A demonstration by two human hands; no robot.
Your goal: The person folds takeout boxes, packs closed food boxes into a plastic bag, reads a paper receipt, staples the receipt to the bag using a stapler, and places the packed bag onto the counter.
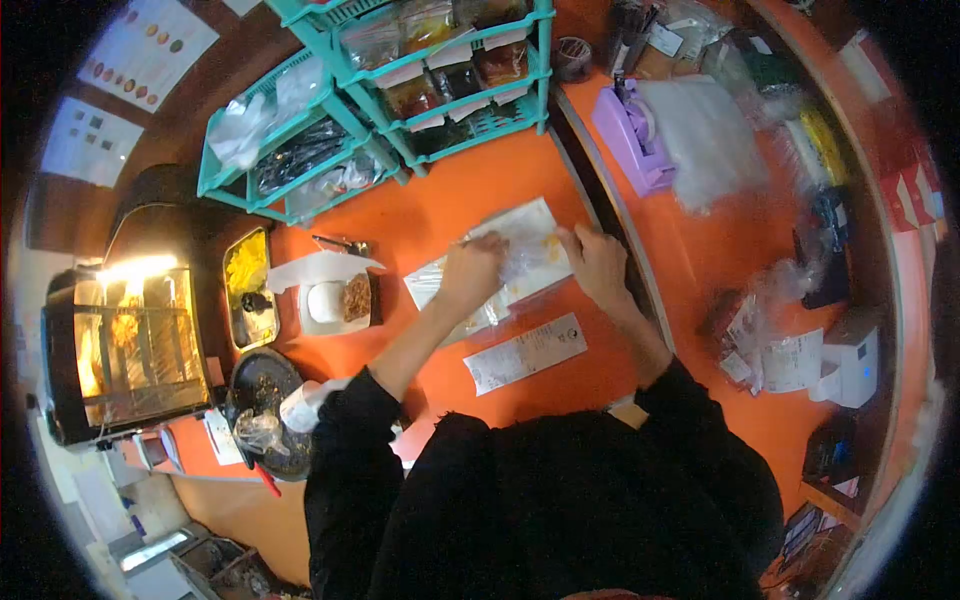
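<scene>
A clear plastic bag (pixel 520 262) lies over a flat white sheet or pack (pixel 535 225) on the orange counter (pixel 420 205). My left hand (pixel 472 272) is at the bag's left side, its fingers curled in and blurred. At the right side, my right hand (pixel 597 262) has its fingers bent toward the bag; what they pinch, if anything, is too small to tell. Just below the hands lies a printed paper slip (pixel 525 353). Left of them sits an open white container (pixel 328 302) holding white and brown food.
Green racks (pixel 350 75) of packets stand at the back. A metal tray (pixel 243 325) with yellow food, a dark round pan (pixel 262 375) and a lit glass cabinet (pixel 135 345) are at left. On the right are a purple tape dispenser (pixel 635 150) and a white printer (pixel 850 362).
</scene>
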